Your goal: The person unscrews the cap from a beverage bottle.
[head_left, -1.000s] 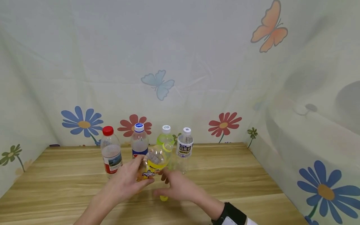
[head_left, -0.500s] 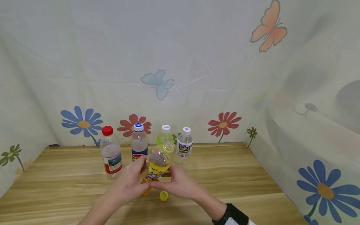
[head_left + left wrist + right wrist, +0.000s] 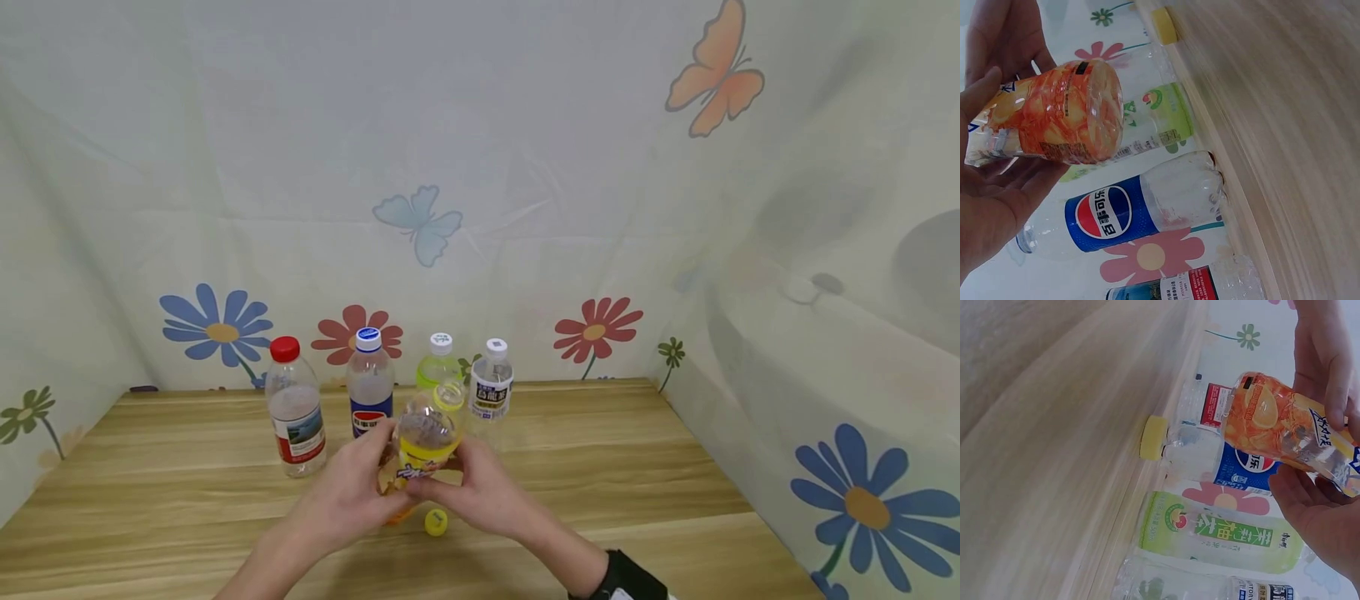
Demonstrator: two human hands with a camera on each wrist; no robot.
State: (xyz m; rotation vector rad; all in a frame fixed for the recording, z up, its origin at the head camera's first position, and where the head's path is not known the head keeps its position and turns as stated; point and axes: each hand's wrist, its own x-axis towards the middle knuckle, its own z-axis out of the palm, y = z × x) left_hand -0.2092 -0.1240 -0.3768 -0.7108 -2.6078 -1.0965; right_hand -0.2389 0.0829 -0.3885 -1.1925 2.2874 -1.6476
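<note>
A clear plastic drink bottle [image 3: 429,429] with a yellow and orange label is held tilted above the table, its capless mouth leaning up and away to the right. My left hand [image 3: 348,487] grips its left side, and my right hand [image 3: 487,492] holds the other side with thumb and fingers. In the left wrist view, the orange lower part and base of the bottle [image 3: 1072,112] stick out between both hands. A yellow bottle cap [image 3: 436,522] lies on the wooden table just below the hands.
Behind the hands stand a red-capped bottle [image 3: 296,417], a blue-labelled cola bottle [image 3: 371,387], a green-labelled tea bottle [image 3: 1222,531] and a white-capped bottle [image 3: 491,387]. A flowered curtain [image 3: 480,167] hangs behind the wooden table [image 3: 622,475].
My right hand has come up from over the cap to hold the bottle, leaving the cap in sight. The bottle has turned, so its mouth now faces more upward.
</note>
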